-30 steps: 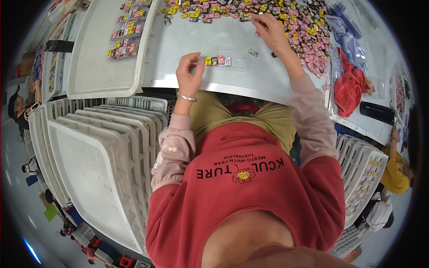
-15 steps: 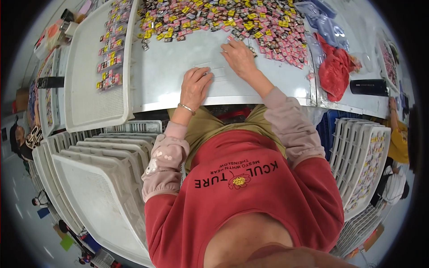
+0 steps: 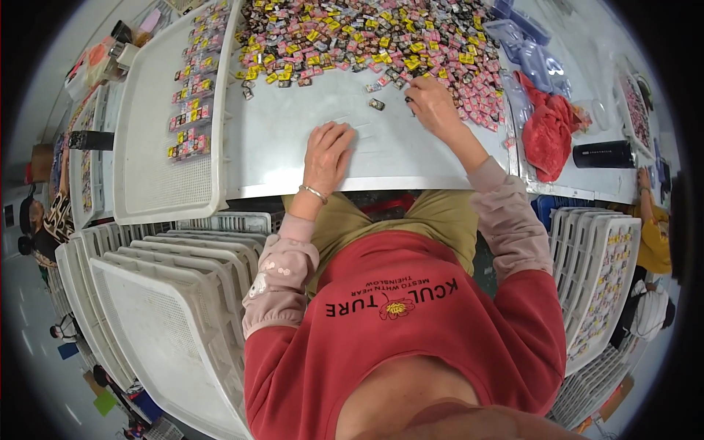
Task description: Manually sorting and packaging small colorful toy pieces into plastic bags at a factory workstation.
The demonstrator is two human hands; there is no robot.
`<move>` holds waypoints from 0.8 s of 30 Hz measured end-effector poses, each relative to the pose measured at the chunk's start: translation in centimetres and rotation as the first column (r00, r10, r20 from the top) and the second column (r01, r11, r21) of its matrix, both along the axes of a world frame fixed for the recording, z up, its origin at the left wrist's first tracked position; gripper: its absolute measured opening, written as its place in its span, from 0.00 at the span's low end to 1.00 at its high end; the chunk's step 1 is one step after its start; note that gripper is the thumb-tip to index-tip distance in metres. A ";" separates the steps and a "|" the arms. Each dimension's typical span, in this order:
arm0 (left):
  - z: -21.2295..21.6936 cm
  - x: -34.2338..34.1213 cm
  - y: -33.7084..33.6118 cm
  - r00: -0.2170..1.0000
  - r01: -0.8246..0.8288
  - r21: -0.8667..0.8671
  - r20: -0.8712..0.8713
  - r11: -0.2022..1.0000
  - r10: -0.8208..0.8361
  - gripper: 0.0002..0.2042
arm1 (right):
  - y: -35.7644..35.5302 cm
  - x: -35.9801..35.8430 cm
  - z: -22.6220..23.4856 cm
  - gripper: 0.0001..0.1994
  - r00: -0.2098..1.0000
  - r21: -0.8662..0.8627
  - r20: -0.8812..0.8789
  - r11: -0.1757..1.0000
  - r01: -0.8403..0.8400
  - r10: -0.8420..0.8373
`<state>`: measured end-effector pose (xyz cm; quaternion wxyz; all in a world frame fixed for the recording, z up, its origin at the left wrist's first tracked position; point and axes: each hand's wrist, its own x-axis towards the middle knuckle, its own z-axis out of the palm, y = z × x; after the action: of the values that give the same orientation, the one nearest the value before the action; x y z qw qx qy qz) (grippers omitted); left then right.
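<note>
A large pile of small pink, yellow and black blocks (image 3: 367, 44) covers the far part of the table. My right hand (image 3: 437, 110) is at the pile's near edge, thumb and fingers drawn together round a small dark block (image 3: 408, 100). One loose dark block (image 3: 376, 104) lies just left of it. Closer to me, my left hand (image 3: 327, 158) rests on the table with bent fingers at the edge of a thin clear plastic tray (image 3: 361, 130). That tray is hard to see against the pale surface, and the left fingertips are partly hidden.
On the left, a white mesh tray (image 3: 158, 176) holds a row of filled clear packs (image 3: 189, 147). Stacked white trays (image 3: 154, 315) stand below it, with more racks (image 3: 594, 286) at right. A red cloth (image 3: 546, 132), blue plastic trays (image 3: 535, 62) and a black cylinder (image 3: 603, 155) lie right.
My right hand has shifted right along the pile's edge. A loose dark block now shows beside it. My left hand stays by the clear tray, and the whole view has shifted slightly.
</note>
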<state>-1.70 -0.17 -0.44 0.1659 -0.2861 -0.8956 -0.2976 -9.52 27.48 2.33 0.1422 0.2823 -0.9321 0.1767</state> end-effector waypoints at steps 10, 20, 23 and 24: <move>0.7 3.5 -0.7 0.970 -0.244 0.036 0.011 0.969 0.243 0.20 | -5.6 -11.4 -0.1 0.07 0.980 0.020 -0.041 0.981 0.193 -0.193; -0.5 2.5 -1.2 0.953 -0.303 0.326 0.078 0.895 0.294 0.17 | -4.4 -10.5 -1.9 0.09 0.957 0.124 -0.284 0.987 0.104 -0.065; -0.4 2.1 -1.1 0.946 -0.322 0.282 0.057 0.904 0.319 0.15 | -3.6 -10.0 -0.9 0.08 0.978 -0.008 -0.195 0.997 0.079 -0.079; -0.1 2.1 -1.0 0.945 -0.324 0.187 0.025 0.927 0.326 0.14 | -3.4 -9.5 -0.2 0.08 0.989 -0.122 -0.092 0.987 0.106 -0.117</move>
<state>0.40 -1.17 -0.58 0.2423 -0.1179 -0.8977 -0.3486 -19.04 24.08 2.10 0.2140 0.2292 -0.9264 0.2086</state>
